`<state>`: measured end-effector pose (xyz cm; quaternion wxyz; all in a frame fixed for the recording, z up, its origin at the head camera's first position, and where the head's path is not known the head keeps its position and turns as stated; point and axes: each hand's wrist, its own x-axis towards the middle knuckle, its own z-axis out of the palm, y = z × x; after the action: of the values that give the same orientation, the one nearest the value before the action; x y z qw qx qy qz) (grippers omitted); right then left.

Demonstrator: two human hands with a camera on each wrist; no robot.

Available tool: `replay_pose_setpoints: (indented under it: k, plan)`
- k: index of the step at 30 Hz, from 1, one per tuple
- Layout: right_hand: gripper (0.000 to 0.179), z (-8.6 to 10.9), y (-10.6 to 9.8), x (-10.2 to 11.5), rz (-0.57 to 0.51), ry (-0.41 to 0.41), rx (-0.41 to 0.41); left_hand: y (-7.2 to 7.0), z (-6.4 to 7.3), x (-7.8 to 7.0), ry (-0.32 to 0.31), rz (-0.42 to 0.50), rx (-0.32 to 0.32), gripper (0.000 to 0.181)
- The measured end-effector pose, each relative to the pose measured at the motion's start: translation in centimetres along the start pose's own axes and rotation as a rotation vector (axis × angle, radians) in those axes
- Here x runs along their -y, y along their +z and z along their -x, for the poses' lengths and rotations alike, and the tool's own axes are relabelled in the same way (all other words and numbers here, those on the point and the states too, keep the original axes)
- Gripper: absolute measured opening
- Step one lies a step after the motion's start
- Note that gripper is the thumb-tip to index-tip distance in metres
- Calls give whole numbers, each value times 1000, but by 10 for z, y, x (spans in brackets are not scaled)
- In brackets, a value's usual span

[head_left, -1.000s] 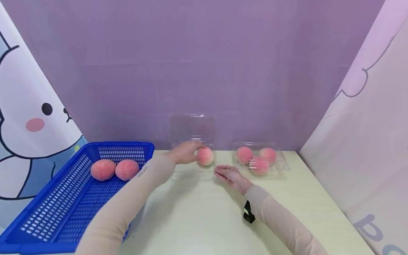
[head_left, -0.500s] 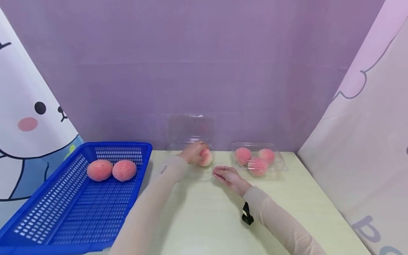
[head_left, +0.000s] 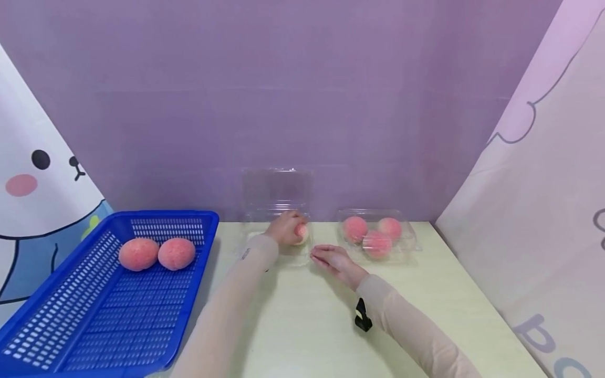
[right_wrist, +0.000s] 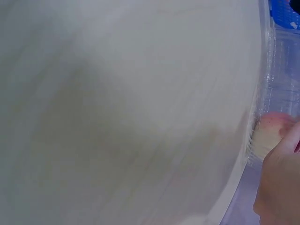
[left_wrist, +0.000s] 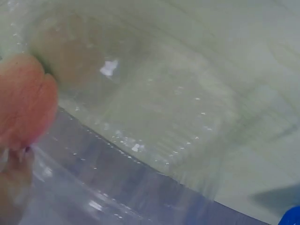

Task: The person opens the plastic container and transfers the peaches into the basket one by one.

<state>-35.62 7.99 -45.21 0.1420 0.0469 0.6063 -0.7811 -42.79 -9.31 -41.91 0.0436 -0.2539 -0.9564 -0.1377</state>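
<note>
My left hand [head_left: 285,228] grips a pink and cream peach [head_left: 301,234] in the right part of a clear plastic clamshell box [head_left: 276,190], whose lid stands raised at the back. In the left wrist view the peach [left_wrist: 26,103] shows at the left edge with fingertips [left_wrist: 16,183] on it, beside the box's bare clear base [left_wrist: 164,108]. My right hand [head_left: 339,265] lies with straight fingers together, fingertips right at the box's front right corner. The right wrist view shows the peach [right_wrist: 269,133] just beyond that hand [right_wrist: 281,183].
A blue plastic basket [head_left: 189,310] with two peaches [head_left: 157,254] at its far end stands on the left. To the right, another clear box [head_left: 408,239] contains three peaches [head_left: 377,245]. A purple cloth wall [head_left: 302,94] rises behind the pale table [head_left: 302,325].
My left hand has moved right and closed further round the peach, covering more of it. The right hand holds its place at the box corner. The head view has shifted slightly.
</note>
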Motion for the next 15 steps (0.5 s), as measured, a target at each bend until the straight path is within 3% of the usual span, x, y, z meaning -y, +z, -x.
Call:
replay_pose_setpoints:
  k: [5, 12, 15]
  plan:
    - [35, -2, 0, 2, 2, -13, 5, 5, 0, 4, 10, -17, -42, 55]
    - [37, -1, 0, -2, 22, -16, 30, 22, 3, 12, 2, -22, -48, 64]
    - [36, -1, 0, -1, 21, -21, 18, 28, 2, 15, 33, -25, -86, 68]
